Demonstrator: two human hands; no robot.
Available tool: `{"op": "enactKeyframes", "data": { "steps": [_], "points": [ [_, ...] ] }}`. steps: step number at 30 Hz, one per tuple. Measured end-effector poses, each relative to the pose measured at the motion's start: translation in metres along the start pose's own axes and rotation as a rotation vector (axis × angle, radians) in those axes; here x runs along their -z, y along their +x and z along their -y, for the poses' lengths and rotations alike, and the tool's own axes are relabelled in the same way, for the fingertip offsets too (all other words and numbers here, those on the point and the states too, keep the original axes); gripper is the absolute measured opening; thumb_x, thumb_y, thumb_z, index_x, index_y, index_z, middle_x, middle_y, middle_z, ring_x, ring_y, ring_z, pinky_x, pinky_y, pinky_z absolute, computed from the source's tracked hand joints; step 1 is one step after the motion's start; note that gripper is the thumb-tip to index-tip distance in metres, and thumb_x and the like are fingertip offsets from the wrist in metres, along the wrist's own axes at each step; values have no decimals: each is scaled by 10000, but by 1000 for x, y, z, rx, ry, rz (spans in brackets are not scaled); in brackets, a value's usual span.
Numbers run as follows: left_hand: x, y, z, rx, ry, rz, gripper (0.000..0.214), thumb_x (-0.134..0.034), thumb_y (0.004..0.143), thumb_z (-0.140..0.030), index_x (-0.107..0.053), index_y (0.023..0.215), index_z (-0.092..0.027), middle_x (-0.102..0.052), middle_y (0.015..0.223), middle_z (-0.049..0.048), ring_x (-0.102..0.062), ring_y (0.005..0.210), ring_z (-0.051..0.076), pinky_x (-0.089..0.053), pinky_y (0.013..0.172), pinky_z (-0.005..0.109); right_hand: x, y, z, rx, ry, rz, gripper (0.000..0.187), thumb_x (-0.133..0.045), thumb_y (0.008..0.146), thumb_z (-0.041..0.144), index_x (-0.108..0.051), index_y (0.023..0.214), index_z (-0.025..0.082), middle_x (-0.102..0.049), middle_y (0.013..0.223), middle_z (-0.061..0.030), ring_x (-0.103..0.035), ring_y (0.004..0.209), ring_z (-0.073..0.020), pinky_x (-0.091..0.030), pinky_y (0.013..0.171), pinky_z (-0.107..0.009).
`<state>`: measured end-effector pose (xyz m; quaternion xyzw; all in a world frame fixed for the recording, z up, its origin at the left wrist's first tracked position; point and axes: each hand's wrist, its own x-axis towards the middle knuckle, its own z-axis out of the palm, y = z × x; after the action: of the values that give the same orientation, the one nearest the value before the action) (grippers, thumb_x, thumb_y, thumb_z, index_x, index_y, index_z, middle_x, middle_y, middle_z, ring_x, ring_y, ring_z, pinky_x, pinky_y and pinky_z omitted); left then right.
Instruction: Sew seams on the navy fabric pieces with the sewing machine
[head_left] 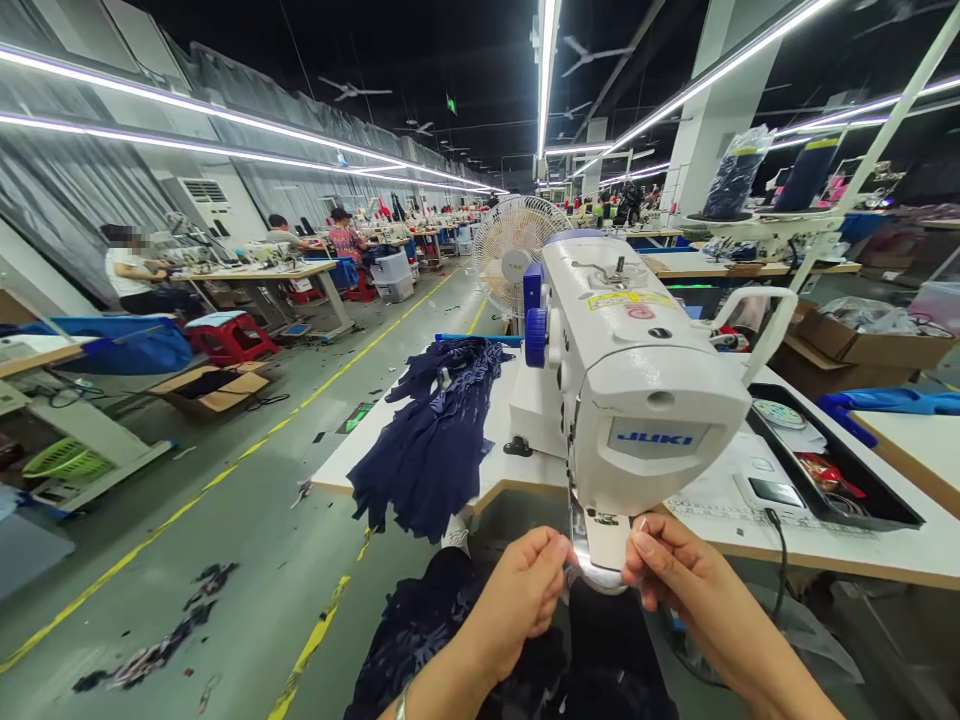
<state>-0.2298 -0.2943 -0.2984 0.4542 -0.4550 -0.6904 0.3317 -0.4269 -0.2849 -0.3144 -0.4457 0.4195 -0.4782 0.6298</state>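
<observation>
A white JUKI sewing machine (pixel 660 400) stands right in front of me, with its needle end toward me. My left hand (pixel 525 585) is at the left side of the machine's lower end, thumb and forefinger pinched together. Whatever may be between those fingertips is too small to make out. On the other side, my right hand (pixel 679 565) is also closed in a pinch, with a tiny pale bit at its fingertips that I cannot name. Between both hands is the machine's rounded metal arm end (pixel 600 575). Dark navy fabric pieces (pixel 435 440) lie heaped on the table's left part.
More dark fabric (pixel 409 640) hangs below the table at my left. A black tray (pixel 847 460) and a small device with a cable (pixel 772 492) lie on the right. Behind the machine stands a fan (pixel 517 255). Thread cones (pixel 806 175) rise at right; co-workers sit far left.
</observation>
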Motion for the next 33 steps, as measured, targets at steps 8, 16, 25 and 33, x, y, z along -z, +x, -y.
{"op": "enactKeyframes", "data": {
  "steps": [8, 16, 25, 33],
  "points": [
    [15, -7, 16, 75, 28, -91, 429, -568, 772, -613, -495, 805, -191, -241, 491, -122, -67, 392, 23, -70, 344, 145, 31, -33, -12, -135, -4, 52, 271, -632, 815, 428, -538, 817, 174, -594, 686, 17, -516, 560, -74, -364, 467, -177],
    [21, 11, 49, 222, 46, -66, 522, -605, 688, -686, -508, 795, -185, -237, 463, -126, -65, 368, 13, -85, 320, 134, 112, -96, -33, -155, 30, -290, 248, -609, 843, 421, -535, 815, 186, -554, 689, 48, -429, 527, -35, -344, 481, -163],
    [-31, 32, 70, 324, -28, 359, 633, -681, 724, -552, -512, 1202, -174, -235, 405, -150, -90, 322, 20, -70, 324, 161, 87, -100, -29, -216, -73, -154, 188, -593, 831, 355, -530, 792, 182, -569, 688, 33, -472, 532, -60, -387, 520, -200],
    [-61, 51, 73, 217, -166, 648, 392, -543, 871, -463, -513, 655, -137, -621, 651, 55, -242, 322, 6, -127, 325, 194, 67, -86, -64, -233, -30, -124, 223, -615, 767, 363, -493, 754, 177, -569, 631, 38, -459, 476, -59, -385, 475, -197]
  ]
}}
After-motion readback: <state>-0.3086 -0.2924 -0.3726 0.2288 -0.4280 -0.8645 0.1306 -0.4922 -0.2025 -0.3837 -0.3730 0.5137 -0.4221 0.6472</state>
